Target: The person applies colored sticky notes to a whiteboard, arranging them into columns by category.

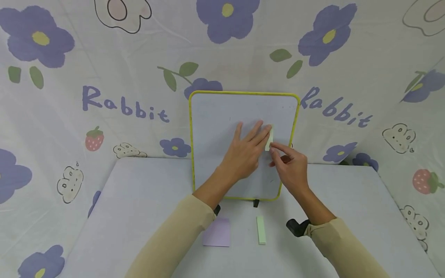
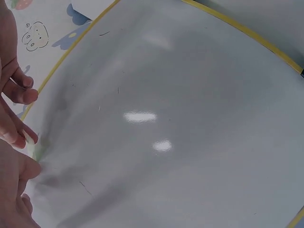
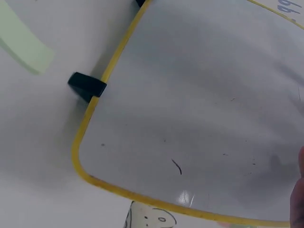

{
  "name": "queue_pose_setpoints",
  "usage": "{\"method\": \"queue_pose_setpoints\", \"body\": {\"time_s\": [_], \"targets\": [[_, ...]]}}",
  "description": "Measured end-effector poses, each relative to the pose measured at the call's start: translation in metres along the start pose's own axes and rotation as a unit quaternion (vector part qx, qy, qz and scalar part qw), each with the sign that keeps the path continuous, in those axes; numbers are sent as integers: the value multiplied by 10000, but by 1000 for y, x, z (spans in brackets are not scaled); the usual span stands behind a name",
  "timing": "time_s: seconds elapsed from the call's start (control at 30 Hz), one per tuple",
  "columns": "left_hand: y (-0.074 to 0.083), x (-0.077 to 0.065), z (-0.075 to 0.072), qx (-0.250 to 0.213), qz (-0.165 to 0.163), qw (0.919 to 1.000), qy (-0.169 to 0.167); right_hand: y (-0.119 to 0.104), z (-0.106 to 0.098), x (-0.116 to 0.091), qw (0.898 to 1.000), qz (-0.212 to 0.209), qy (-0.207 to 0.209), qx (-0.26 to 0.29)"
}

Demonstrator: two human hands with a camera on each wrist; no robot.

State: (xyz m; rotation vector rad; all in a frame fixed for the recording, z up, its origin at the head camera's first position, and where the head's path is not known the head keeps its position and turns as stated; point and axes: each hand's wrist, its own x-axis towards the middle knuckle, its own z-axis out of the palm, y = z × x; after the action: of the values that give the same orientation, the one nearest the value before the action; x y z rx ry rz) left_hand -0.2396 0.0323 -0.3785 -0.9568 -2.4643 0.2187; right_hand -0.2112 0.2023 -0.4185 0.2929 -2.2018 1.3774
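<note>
A whiteboard (image 1: 222,112) with a yellow rim stands upright on the table. My left hand (image 1: 245,152) lies against it with fingers spread and straight, the fingertips touching the upper part of a narrow pale green sticky-note strip (image 1: 269,145). At the strip's lower end, the thumb and index finger of my right hand (image 1: 292,166) pinch it. The left wrist view catches the strip (image 2: 37,151) at the left edge, partly hidden by fingers. Only a sliver of my right hand (image 3: 298,199) shows in the right wrist view.
In front of the board lie a purple sticky-note pad (image 1: 217,232) and a pale green strip pad (image 1: 261,230). A black foot (image 1: 256,203) supports the board's lower edge. Behind it hangs a patterned cloth (image 1: 139,77) with flowers and rabbits.
</note>
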Motion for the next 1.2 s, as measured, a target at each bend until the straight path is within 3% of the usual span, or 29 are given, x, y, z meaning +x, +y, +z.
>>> {"method": "queue_pose_setpoints", "body": {"time_s": [0.1,0.17,0.27,0.4,0.53,0.7,0.93,1.1,1.2], "targets": [[-1,-1,2,-11,-41,10000,-25,2,-1,1,9958,-622,151,-657],[-1,-2,3,-1,-59,10000,-29,3,-2,3,9826,-1197,275,-1397],[-2,-3,4,82,-84,9999,-58,5,-6,8,9453,-2008,266,-2559],[-3,-4,4,242,-82,9996,-74,9,-13,13,8926,-2676,-176,-3624],[-3,-5,3,290,-59,9995,-132,13,-18,17,8576,-2955,-460,-4185],[-2,-5,4,289,-71,9995,-68,12,-21,21,8386,-3034,-599,-4485],[-1,-4,4,291,-100,9994,-165,11,-22,25,8264,-3123,-761,-4623],[1,-5,6,315,-98,9992,-224,13,-22,27,8121,-3307,-848,-4732],[3,-5,5,348,-82,9992,-164,13,-22,26,8100,-3370,-852,-4722]]}}
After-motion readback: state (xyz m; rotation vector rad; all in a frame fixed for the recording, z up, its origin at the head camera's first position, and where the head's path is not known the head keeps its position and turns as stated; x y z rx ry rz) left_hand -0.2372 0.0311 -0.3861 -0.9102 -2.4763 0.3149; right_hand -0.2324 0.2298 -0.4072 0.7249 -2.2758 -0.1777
